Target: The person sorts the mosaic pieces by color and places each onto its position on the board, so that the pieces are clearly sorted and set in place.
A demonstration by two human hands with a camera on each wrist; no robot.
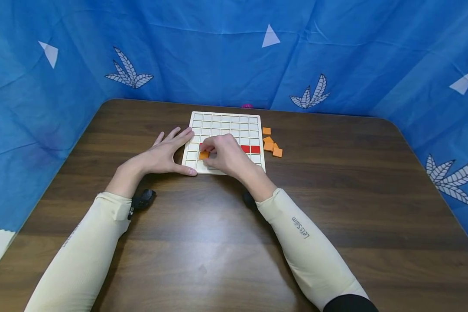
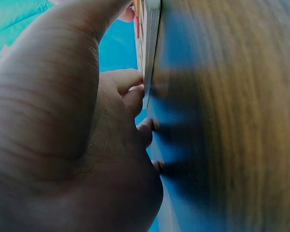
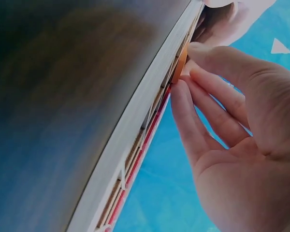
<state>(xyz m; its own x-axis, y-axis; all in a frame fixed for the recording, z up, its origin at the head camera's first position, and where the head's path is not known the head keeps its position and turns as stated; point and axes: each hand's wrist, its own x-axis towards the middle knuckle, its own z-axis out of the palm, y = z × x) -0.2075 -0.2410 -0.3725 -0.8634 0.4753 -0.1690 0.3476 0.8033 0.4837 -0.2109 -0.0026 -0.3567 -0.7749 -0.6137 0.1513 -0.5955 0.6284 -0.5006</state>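
Observation:
A white grid board [image 1: 226, 119] with raised square cells lies on the table. Red square tiles [image 1: 251, 149] fill part of one row, partly hidden behind my right hand. My right hand [image 1: 228, 154] is over the board's left half and pinches an orange square tile [image 1: 204, 155] between thumb and fingertips, just below the red row. In the right wrist view that orange tile [image 3: 180, 66] tilts against the grid cells. My left hand [image 1: 164, 154] spreads along the board's left side, thumb at the near left corner and index fingertip on the left edge.
Several loose orange tiles [image 1: 268, 144] lie to the right of the board, some overlapping. The brown wooden table [image 1: 359, 186] extends to both sides and toward me. A blue patterned cloth [image 1: 218, 52] hangs behind the table's far edge.

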